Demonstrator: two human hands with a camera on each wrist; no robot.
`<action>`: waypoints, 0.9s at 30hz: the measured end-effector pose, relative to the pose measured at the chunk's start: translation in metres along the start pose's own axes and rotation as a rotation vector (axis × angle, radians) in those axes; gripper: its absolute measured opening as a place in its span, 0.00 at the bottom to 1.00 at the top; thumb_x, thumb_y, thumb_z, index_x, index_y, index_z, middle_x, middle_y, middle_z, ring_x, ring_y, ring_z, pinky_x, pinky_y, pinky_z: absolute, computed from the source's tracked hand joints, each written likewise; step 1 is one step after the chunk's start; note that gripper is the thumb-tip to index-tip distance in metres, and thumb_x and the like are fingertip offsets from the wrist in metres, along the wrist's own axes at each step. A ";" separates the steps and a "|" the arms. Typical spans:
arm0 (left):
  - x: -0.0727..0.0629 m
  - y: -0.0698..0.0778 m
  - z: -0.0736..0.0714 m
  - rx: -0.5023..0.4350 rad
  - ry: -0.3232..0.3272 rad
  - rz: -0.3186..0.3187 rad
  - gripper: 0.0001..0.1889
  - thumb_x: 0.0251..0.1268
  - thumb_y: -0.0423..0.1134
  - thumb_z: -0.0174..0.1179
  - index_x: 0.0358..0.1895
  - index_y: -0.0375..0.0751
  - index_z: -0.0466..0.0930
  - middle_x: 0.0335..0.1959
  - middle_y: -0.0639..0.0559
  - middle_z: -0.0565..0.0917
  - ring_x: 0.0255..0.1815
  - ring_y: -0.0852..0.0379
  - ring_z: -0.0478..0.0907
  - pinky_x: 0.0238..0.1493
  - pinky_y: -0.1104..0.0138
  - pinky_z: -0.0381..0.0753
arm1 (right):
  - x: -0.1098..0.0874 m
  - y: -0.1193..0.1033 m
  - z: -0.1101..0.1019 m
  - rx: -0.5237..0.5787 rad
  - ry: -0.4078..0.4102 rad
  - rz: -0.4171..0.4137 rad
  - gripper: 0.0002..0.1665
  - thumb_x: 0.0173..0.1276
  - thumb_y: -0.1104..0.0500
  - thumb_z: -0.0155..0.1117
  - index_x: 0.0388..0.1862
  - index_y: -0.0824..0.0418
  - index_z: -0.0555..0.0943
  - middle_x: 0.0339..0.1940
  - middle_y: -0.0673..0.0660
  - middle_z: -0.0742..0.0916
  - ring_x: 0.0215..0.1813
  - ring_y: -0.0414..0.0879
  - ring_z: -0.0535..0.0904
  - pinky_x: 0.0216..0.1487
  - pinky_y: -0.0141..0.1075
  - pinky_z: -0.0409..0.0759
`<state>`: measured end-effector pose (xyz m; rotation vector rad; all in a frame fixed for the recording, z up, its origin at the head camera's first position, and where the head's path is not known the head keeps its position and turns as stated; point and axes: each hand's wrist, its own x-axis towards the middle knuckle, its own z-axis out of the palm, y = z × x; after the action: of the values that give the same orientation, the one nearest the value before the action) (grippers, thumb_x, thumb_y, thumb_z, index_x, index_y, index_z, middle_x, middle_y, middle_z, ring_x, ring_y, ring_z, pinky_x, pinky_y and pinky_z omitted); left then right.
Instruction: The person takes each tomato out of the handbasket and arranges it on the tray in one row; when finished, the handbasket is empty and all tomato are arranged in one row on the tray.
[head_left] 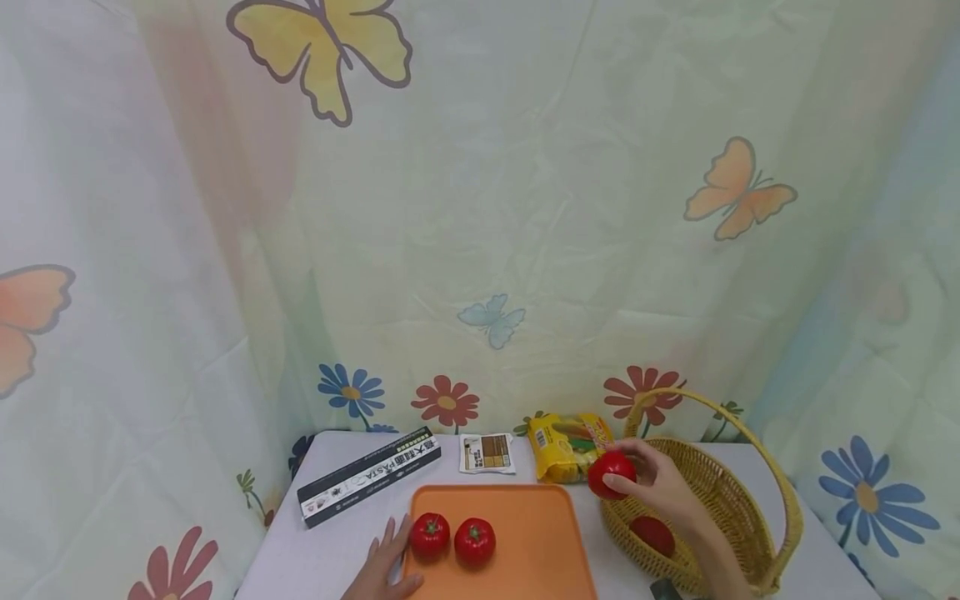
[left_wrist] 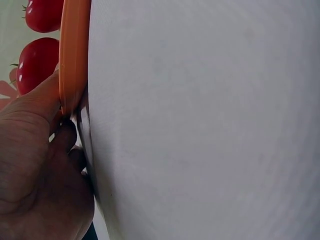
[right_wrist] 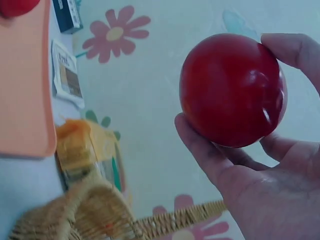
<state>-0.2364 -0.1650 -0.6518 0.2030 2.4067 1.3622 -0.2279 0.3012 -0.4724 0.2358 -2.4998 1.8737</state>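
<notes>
My right hand (head_left: 652,482) holds a red tomato (right_wrist: 232,90) between thumb and fingertips, raised over the left rim of the wicker basket (head_left: 693,458). Inside the basket lies another red, round item (head_left: 652,535), partly hidden by the rim. At the left edge of the orange tray (head_left: 536,533), my left hand (head_left: 384,567) grips the rim, with a digit over it and other fingers curled outside and below in the left wrist view. Two tomatoes (head_left: 430,536) with green stems sit side by side on the tray's left part, close to that hand.
Behind the tray lie a long black-and-white pasta box (head_left: 371,475), a small white-and-brown packet (head_left: 487,454) and a yellow bag (head_left: 566,446). The basket's tall handle (head_left: 768,450) arches up at the right. A printed curtain (head_left: 480,208) hangs behind the white table.
</notes>
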 end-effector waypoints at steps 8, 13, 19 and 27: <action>-0.002 0.007 -0.001 0.022 0.015 -0.034 0.60 0.60 0.60 0.77 0.89 0.45 0.52 0.88 0.34 0.55 0.87 0.24 0.35 0.80 0.26 0.30 | 0.001 0.001 0.035 0.096 -0.023 -0.090 0.30 0.69 0.68 0.77 0.64 0.71 0.73 0.63 0.72 0.84 0.57 0.41 0.85 0.56 0.35 0.90; -0.006 0.011 -0.001 0.044 0.030 0.000 0.56 0.64 0.55 0.77 0.89 0.44 0.52 0.87 0.32 0.54 0.86 0.20 0.37 0.79 0.24 0.34 | 0.002 0.007 0.054 0.133 -0.065 -0.130 0.34 0.65 0.68 0.80 0.67 0.72 0.74 0.64 0.74 0.84 0.60 0.39 0.84 0.58 0.36 0.89; -0.010 0.015 0.000 0.059 0.042 -0.012 0.55 0.63 0.53 0.77 0.89 0.46 0.53 0.87 0.29 0.52 0.84 0.16 0.38 0.79 0.22 0.39 | 0.004 0.015 0.064 0.126 -0.088 -0.111 0.36 0.64 0.68 0.80 0.69 0.68 0.76 0.66 0.72 0.83 0.63 0.42 0.81 0.61 0.33 0.87; -0.011 0.015 0.000 0.056 0.042 0.026 0.53 0.66 0.50 0.76 0.89 0.45 0.53 0.87 0.28 0.52 0.83 0.15 0.37 0.78 0.22 0.38 | 0.008 0.025 0.074 0.081 -0.156 -0.138 0.34 0.69 0.66 0.77 0.72 0.71 0.77 0.67 0.75 0.82 0.64 0.54 0.81 0.60 0.34 0.88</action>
<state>-0.2267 -0.1601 -0.6364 0.2231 2.4868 1.3236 -0.2323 0.2366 -0.5163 0.5613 -2.4300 1.9742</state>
